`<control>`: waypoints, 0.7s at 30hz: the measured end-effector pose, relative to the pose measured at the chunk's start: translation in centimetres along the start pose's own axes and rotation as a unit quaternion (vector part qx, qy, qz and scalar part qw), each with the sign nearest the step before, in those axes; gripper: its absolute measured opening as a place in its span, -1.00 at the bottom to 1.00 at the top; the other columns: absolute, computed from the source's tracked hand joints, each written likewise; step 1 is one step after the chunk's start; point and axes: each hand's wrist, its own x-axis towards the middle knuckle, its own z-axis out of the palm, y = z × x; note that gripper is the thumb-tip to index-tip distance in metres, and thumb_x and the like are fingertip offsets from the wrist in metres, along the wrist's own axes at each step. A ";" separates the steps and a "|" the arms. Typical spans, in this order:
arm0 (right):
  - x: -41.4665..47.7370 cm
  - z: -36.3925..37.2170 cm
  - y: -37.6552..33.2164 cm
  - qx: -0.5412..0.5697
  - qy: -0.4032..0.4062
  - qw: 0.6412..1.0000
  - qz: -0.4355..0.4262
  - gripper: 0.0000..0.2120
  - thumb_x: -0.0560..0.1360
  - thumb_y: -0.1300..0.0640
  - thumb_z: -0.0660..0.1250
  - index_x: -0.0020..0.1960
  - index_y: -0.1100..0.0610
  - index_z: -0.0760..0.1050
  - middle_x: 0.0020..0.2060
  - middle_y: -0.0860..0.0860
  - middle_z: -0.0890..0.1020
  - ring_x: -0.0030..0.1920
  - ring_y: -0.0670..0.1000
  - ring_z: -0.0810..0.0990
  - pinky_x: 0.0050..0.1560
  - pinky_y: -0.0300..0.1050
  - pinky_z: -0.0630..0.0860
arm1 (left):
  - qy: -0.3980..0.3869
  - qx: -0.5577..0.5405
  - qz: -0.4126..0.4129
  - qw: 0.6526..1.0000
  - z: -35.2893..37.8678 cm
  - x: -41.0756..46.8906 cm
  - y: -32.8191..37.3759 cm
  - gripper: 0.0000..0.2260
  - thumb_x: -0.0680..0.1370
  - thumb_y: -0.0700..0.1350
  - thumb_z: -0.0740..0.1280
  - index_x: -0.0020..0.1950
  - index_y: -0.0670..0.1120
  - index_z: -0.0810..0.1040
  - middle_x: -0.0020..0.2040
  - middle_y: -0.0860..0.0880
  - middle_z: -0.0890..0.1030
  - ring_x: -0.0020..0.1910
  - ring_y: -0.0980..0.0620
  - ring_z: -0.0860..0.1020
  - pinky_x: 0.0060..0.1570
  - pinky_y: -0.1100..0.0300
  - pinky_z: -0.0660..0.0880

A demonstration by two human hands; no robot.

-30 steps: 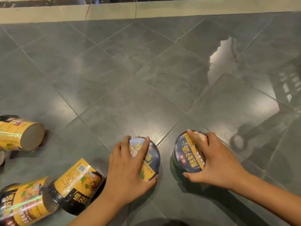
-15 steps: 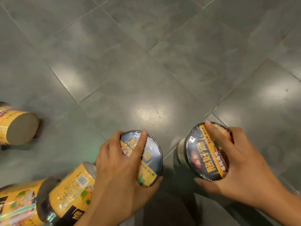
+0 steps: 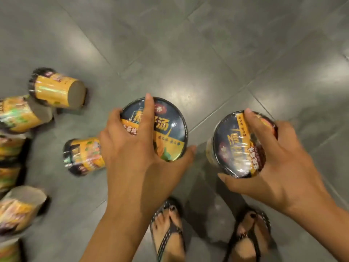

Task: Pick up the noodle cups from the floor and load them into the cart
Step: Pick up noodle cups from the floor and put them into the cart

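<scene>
You held two noodle cups lid-up, long axes near vertical. Your left hand (image 3: 132, 154) clamped the left cup (image 3: 166, 133) from above, and your right hand (image 3: 281, 159) clamped the right cup (image 3: 239, 148) likewise. The fallen cups (image 3: 56, 89) lay on their sides on the floor (image 3: 207, 44), nearer your left hand: three distinct, with at least three more blurred at the edge. The cart was not in view.

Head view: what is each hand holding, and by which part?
Left hand grips one noodle cup by its lid rim, a finger across the lid; right hand grips the other noodle cup likewise.
</scene>
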 end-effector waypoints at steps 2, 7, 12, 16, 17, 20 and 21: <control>-2.0 -3.5 -2.5 -0.007 0.002 1.000 -0.009 0.12 -0.03 -0.48 0.29 0.49 -0.28 0.08 0.12 0.00 0.31 0.07 0.16 0.49 0.00 -0.05 0.46 | -0.015 0.017 0.015 1.000 -4.2 -1.5 0.6 -0.10 0.26 0.44 0.31 0.54 0.16 0.19 0.41 -0.25 0.25 0.31 -0.30 0.29 0.28 -0.13 0.30; -6.8 -14.8 -12.1 -0.011 -0.014 0.999 -0.034 0.12 0.01 -0.50 0.30 0.50 -0.32 -0.03 0.08 -0.03 0.29 0.07 0.13 0.48 -0.06 -0.04 0.50 | -0.026 0.015 0.022 0.999 -19.0 -4.2 3.0 -0.09 0.19 0.40 0.33 0.49 0.09 0.31 0.33 -0.27 0.31 0.23 -0.33 0.35 0.17 -0.18 0.39; -11.9 -25.9 -23.4 0.010 -0.015 0.999 -0.048 0.12 0.05 -0.48 0.35 0.46 -0.38 -0.16 0.08 -0.10 0.22 0.17 0.01 0.44 0.08 -0.08 0.50 | 0.012 0.032 0.018 0.999 -35.0 -6.4 6.0 -0.09 0.18 0.42 0.32 0.47 0.10 0.34 0.32 -0.29 0.34 0.21 -0.28 0.36 0.14 -0.15 0.42; -16.9 -33.0 -30.7 0.003 -0.029 0.996 -0.082 0.14 0.01 -0.49 0.32 0.41 -0.47 -0.28 0.09 -0.17 0.17 0.20 -0.07 0.40 -0.03 -0.25 0.40 | 0.024 0.037 -0.005 0.999 -45.1 -9.3 7.2 -0.06 0.15 0.48 0.27 0.47 0.13 0.32 0.31 -0.27 0.38 0.20 -0.24 0.34 0.04 -0.15 0.49; -18.3 -34.5 -32.0 -0.001 -0.041 0.995 -0.093 0.14 0.01 -0.49 0.34 0.39 -0.49 -0.30 0.09 -0.18 0.16 0.18 -0.09 0.40 -0.07 -0.28 0.36 | 0.027 0.036 -0.016 0.999 -47.2 -10.4 7.3 -0.05 0.13 0.50 0.25 0.47 0.13 0.33 0.31 -0.27 0.38 0.19 -0.23 0.33 0.01 -0.16 0.50; -22.4 -38.1 -34.9 -0.017 -0.071 0.989 -0.130 0.16 0.02 -0.52 0.35 0.41 -0.47 -0.28 0.15 -0.19 0.19 0.18 -0.12 0.39 -0.03 -0.27 0.40 | 0.010 0.029 -0.064 0.998 -52.4 -14.4 7.6 0.03 0.10 0.56 0.22 0.51 0.15 0.27 0.35 -0.24 0.33 0.22 -0.21 0.30 0.05 -0.18 0.49; -23.7 -39.0 -35.6 -0.020 -0.077 0.987 -0.140 0.16 0.02 -0.53 0.35 0.44 -0.44 -0.25 0.16 -0.19 0.19 0.20 -0.11 0.38 0.01 -0.26 0.43 | 0.009 0.022 -0.079 0.997 -53.8 -15.8 7.6 0.05 0.09 0.59 0.19 0.52 0.17 0.23 0.37 -0.23 0.30 0.26 -0.22 0.30 0.10 -0.18 0.46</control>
